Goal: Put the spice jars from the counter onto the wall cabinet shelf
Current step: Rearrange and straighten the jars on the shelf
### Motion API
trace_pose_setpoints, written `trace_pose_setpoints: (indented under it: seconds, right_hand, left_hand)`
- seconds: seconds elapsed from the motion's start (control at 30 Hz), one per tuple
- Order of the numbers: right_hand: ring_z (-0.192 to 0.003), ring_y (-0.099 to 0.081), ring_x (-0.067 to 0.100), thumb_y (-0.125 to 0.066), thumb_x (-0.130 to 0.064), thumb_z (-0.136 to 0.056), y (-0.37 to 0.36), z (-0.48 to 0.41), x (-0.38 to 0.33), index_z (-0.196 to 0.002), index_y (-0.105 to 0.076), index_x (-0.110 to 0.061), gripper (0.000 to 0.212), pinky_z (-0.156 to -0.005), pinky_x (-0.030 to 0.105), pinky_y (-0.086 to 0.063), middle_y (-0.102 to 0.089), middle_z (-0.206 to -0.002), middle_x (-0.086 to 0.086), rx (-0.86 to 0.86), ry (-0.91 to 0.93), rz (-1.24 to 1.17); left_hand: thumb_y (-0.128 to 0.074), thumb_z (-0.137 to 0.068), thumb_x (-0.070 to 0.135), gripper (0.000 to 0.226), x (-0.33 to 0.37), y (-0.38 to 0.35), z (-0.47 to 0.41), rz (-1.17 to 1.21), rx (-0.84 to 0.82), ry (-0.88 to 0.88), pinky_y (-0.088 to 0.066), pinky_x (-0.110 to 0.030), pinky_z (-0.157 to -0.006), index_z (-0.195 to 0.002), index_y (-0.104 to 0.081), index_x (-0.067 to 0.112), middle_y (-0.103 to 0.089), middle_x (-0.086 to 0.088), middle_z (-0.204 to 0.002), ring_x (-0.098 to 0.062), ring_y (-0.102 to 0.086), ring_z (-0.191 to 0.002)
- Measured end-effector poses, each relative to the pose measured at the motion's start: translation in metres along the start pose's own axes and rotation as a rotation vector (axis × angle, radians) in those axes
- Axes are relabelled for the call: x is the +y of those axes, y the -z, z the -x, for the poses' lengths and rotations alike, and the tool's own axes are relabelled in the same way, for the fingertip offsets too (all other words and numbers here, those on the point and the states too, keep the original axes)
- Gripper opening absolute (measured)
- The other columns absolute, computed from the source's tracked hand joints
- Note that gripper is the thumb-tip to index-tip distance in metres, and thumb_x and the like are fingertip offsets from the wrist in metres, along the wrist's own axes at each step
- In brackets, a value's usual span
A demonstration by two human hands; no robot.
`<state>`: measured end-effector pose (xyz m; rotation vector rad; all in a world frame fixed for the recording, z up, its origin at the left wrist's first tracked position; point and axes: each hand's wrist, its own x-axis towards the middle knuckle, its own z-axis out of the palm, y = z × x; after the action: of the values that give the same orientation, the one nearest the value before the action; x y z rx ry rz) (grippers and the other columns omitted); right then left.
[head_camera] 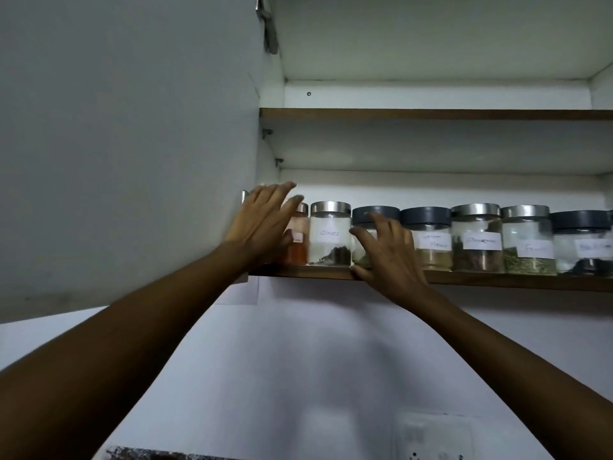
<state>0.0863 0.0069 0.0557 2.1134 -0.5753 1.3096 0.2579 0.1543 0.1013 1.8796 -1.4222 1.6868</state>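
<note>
Seven clear glass spice jars [476, 242] crowd the front lip of the brown-edged white cabinet shelf [497, 283] (a nudge could topple one): open left hand [262, 224] at the steel-lidded red-powder jar [298, 249], steel-lidded cloves jar [330, 235], right hand [391, 257] spread, gripping nothing, on the grey-lidded jar [383, 212], then tan powder, sticks, green seeds, black bits.

Clear glass jars [330, 239], wooden shelf [311, 271].

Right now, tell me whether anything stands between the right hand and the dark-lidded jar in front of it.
Nothing visible does. The right hand is spread over the front of the dark-lidded jar; the cloves jar stands close beside it, not in front.
</note>
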Motion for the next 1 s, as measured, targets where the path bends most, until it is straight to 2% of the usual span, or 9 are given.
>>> trace_pose_setpoints:
  seconds: [0.1,0.17,0.3,0.43,0.57,0.67,0.77,0.83,1.0]
  right_hand:
    - [-0.124,-0.039,0.039,-0.082,-0.032,-0.061,0.000,-0.011,-0.009,-0.130,-0.048,-0.017,0.078,-0.095,0.050,-0.033,-0.037,-0.144,0.018,0.006,0.041,0.021]
    - [-0.127,-0.035,0.037,-0.083,-0.035,-0.060,0.000,-0.018,-0.012,-0.134,-0.043,-0.018,0.086,-0.099,0.049,-0.026,-0.033,-0.146,0.017,0.015,0.035,0.026]
    - [-0.131,-0.031,0.033,-0.076,-0.048,-0.065,-0.003,-0.027,-0.018,-0.139,-0.036,-0.019,0.089,-0.105,0.048,-0.017,-0.031,-0.147,0.013,0.016,0.046,0.039]
    - [-0.133,-0.032,0.026,-0.068,-0.047,-0.074,0.001,-0.040,-0.018,-0.141,-0.030,-0.015,0.084,-0.109,0.046,-0.008,-0.032,-0.147,0.009,-0.006,0.066,0.020]
    - [-0.137,-0.029,0.023,-0.069,-0.036,-0.077,0.013,-0.067,-0.015,-0.146,-0.021,-0.013,0.087,-0.114,0.053,0.000,-0.031,-0.149,0.007,-0.141,0.028,-0.010]
    - [-0.141,-0.021,0.024,-0.070,-0.044,-0.076,0.022,-0.087,-0.015,-0.142,-0.026,-0.012,0.086,-0.109,0.061,0.010,-0.034,-0.148,0.007,-0.319,0.071,0.099]
    - [-0.127,-0.043,0.026,-0.071,-0.049,-0.072,0.027,-0.101,-0.020,-0.120,-0.047,-0.011,0.066,-0.107,0.065,0.009,-0.052,-0.126,0.007,-0.450,0.111,0.181]
    - [-0.114,-0.052,0.025,-0.074,-0.046,-0.071,0.027,-0.104,-0.022,-0.108,-0.050,-0.010,0.057,-0.109,0.064,0.006,-0.056,-0.113,0.006,-0.457,0.119,0.177]
    - [-0.108,-0.056,0.024,-0.075,-0.038,-0.071,0.023,-0.107,-0.018,-0.106,-0.050,-0.010,0.051,-0.112,0.058,0.007,-0.061,-0.106,0.005,-0.384,0.176,0.192]
  left_hand:
    - [-0.067,-0.080,0.035,0.081,0.001,0.003,-0.013,0.032,-0.119,0.169,-0.007,-0.044,-0.117,-0.145,-0.024,0.013,-0.016,-0.014,-0.155,-0.030,-0.018,-0.142]
    - [-0.067,-0.080,0.038,0.085,0.004,0.005,-0.021,0.001,-0.209,0.206,-0.003,-0.047,-0.117,-0.146,-0.020,0.012,-0.017,-0.014,-0.155,-0.029,-0.015,-0.143]
    - [-0.060,-0.086,0.036,0.061,-0.004,0.012,-0.033,-0.084,-0.363,0.189,0.001,-0.050,-0.116,-0.136,-0.037,0.011,-0.041,-0.012,-0.142,-0.027,-0.037,-0.133]
    - [-0.057,-0.089,0.026,0.038,-0.011,0.013,-0.033,-0.066,-0.361,0.128,0.006,-0.048,-0.116,-0.124,-0.050,0.013,-0.056,-0.008,-0.125,-0.024,-0.054,-0.116]
    - [-0.062,-0.087,0.022,0.051,-0.015,0.009,-0.037,-0.057,-0.311,0.098,0.004,-0.046,-0.117,-0.133,-0.043,0.012,-0.050,-0.010,-0.135,-0.024,-0.052,-0.122]
    - [-0.066,-0.084,0.027,0.063,-0.018,0.006,-0.041,-0.044,-0.366,0.049,0.005,-0.046,-0.117,-0.137,-0.036,0.012,-0.053,-0.008,-0.134,-0.024,-0.049,-0.126]
    - [-0.071,-0.080,0.031,0.062,-0.019,0.003,-0.042,-0.034,-0.360,-0.001,0.004,-0.043,-0.118,-0.131,-0.042,0.012,-0.059,-0.008,-0.125,-0.023,-0.052,-0.121]
    - [-0.073,-0.077,0.031,0.062,-0.020,0.001,-0.044,-0.018,-0.343,0.002,0.001,-0.042,-0.118,-0.129,-0.045,0.012,-0.059,-0.008,-0.123,-0.024,-0.053,-0.119]
    - [-0.073,-0.079,0.022,0.051,-0.022,0.004,-0.055,0.036,-0.341,0.025,-0.006,-0.042,-0.117,-0.125,-0.052,0.013,-0.061,-0.008,-0.122,-0.025,-0.052,-0.120]
